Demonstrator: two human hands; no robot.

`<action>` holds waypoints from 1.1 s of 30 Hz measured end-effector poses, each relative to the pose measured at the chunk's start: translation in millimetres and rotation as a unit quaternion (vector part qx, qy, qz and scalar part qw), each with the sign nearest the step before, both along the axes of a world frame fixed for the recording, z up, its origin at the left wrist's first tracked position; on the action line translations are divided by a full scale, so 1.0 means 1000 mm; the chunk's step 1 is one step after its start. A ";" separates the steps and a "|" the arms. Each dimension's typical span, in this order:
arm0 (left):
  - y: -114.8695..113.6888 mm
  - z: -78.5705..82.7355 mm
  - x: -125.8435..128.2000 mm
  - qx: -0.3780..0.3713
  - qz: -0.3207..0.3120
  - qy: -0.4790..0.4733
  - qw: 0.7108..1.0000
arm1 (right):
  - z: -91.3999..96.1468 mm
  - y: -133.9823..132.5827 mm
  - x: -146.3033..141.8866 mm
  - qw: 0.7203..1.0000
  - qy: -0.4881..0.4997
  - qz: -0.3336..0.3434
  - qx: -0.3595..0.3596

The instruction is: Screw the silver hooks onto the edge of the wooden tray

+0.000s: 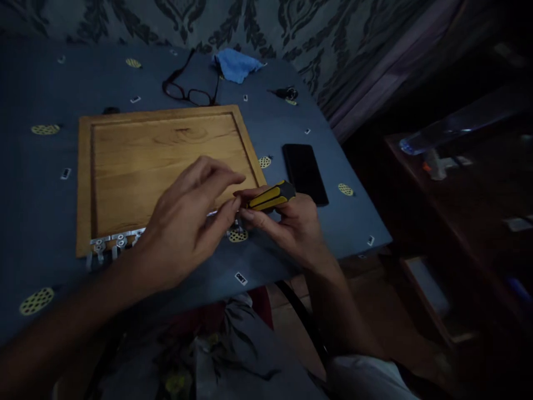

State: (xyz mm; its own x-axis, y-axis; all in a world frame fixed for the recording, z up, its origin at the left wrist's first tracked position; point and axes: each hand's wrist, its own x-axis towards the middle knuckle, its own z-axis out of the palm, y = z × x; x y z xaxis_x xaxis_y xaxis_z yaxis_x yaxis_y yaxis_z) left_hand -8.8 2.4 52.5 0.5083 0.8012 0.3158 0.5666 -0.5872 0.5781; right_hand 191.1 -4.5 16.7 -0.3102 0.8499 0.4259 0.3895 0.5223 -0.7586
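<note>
While the right hand (291, 222) grips a yellow-and-black folding multi-tool (270, 197) over the near edge of a grooved wooden board (166, 161), the left hand's (187, 222) fingertips pinch its metal end. Judging by this, a blade is being drawn out; the next pull needs a firm, steady grip.

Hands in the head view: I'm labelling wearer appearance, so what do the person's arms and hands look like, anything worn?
Both the left hand and the right hand are bare: no gloves, rings or watch visible. Forearms are uncovered; a pale sleeve edge shows near the right elbow.

Glasses (187, 91), blue cloth (236, 65) and phone (305, 173) lie apart.
</note>
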 end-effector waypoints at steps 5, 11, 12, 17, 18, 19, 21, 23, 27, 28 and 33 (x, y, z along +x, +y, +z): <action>-0.004 0.036 0.016 0.049 -0.025 -0.017 0.998 | -0.003 0.005 -0.001 0.998 0.007 0.021 0.067; 0.000 0.035 0.026 0.104 -0.016 0.015 0.994 | -0.009 0.004 0.014 0.999 0.017 0.040 0.027; 0.000 0.035 0.025 0.104 -0.001 0.018 0.994 | -0.012 0.002 0.018 0.999 0.002 0.037 0.012; -0.005 0.032 0.018 0.033 0.060 -0.031 0.997 | -0.037 -0.009 0.025 0.991 -0.122 -0.003 0.060; -0.007 0.031 0.018 0.022 0.070 -0.039 0.997 | -0.042 -0.011 0.023 0.988 -0.135 -0.012 0.066; -0.008 0.030 0.018 0.019 0.077 -0.042 0.996 | -0.046 -0.013 0.021 0.987 -0.143 -0.023 0.070; -0.012 0.029 0.020 0.031 0.085 -0.041 0.995 | -0.052 -0.015 0.016 0.985 -0.149 -0.041 0.073; -0.014 0.028 0.023 0.048 0.091 -0.038 0.994 | -0.055 -0.015 0.013 0.985 -0.142 -0.053 0.083; -0.014 0.024 0.024 0.066 0.092 -0.054 0.992 | -0.056 -0.015 0.013 0.984 -0.136 -0.065 0.095; -0.013 0.022 0.022 0.072 0.084 -0.064 0.992 | -0.056 -0.016 0.013 0.983 -0.139 -0.067 0.097; -0.015 0.019 0.013 0.080 0.001 -0.066 0.995 | -0.053 -0.016 0.014 0.984 -0.140 -0.052 0.093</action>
